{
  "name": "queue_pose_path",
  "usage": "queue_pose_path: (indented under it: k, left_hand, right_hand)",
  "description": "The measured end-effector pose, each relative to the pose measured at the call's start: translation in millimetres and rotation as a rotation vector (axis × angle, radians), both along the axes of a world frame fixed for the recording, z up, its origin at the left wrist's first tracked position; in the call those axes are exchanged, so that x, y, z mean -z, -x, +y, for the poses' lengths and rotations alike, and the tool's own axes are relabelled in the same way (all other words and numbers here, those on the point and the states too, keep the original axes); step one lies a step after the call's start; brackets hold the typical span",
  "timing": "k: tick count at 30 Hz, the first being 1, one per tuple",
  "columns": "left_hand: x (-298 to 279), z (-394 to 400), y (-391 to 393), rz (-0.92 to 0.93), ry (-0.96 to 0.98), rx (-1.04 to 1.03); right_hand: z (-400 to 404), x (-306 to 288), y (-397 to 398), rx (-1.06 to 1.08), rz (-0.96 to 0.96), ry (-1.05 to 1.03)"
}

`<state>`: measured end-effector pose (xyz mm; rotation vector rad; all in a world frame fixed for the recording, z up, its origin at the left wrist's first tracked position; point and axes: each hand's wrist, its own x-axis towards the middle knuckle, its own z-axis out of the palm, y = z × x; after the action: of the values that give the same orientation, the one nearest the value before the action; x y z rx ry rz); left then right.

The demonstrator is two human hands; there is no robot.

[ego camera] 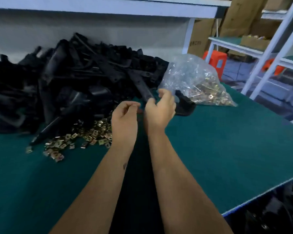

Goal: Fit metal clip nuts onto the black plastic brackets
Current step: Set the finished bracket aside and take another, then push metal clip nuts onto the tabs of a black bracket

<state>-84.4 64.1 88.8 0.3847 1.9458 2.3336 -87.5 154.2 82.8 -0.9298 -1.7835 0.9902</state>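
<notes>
Right hand (160,109): gripped one bracket (184,106) mid-tabletop, steadying it for fitting.
Left hand (124,115): fingers curled together, likely pinching a clip nut; contents hidden.
Loose clip nuts (85,137): spread before bracket pile (66,78), within reach.
Bag (198,81): far-right edge.

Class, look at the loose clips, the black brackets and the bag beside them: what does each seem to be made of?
Loose clips: yellowish plated metal, shiny glints.
Black brackets: apparently moulded plastic, dull sheen.
Bag: thin clear plastic film, crinkled and see-through.

a green-topped bench (227,149) is carrying a heap of black brackets (66,78), loose clip nuts (85,137) and a clear bag of nuts (196,81).
</notes>
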Motion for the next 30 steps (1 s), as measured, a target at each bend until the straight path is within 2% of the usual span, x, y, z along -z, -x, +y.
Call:
queue_pose_path:
  k: [3, 8, 12, 16, 21, 23, 25, 30]
  left_hand:
    - [10, -33, 25, 0.017, 0.078, -0.086]
    - [24, -55, 38, -0.01, 0.064, -0.139]
    - [25, -50, 39, -0.013, 0.066, -0.13]
    - [25, -50, 39, 0.0, 0.097, -0.134]
    - [20, -54, 36, -0.034, 0.026, -0.115]
    - [16, -57, 35, -0.053, -0.048, -0.106]
    - [9, -63, 35, -0.084, -0.146, -0.078]
    - [-2, -89, 45, -0.313, -0.536, 0.145]
  right_hand:
    - [-11, 3, 14, 0.089, -0.068, -0.088]
    - [5, 11, 28, -0.028, -0.32, -0.158]
    - [5, 15, 33, 0.021, -0.455, -0.247]
    - [3, 17, 32, 0.06, -0.398, -0.314]
    - [-8, 16, 25, 0.128, -0.112, -0.135]
    - [-16, 15, 21, 0.096, 0.04, -0.144]
    - [-25, 14, 18, -0.022, 0.139, -0.186]
    - [-33, 15, 14, -0.229, 0.117, -0.317]
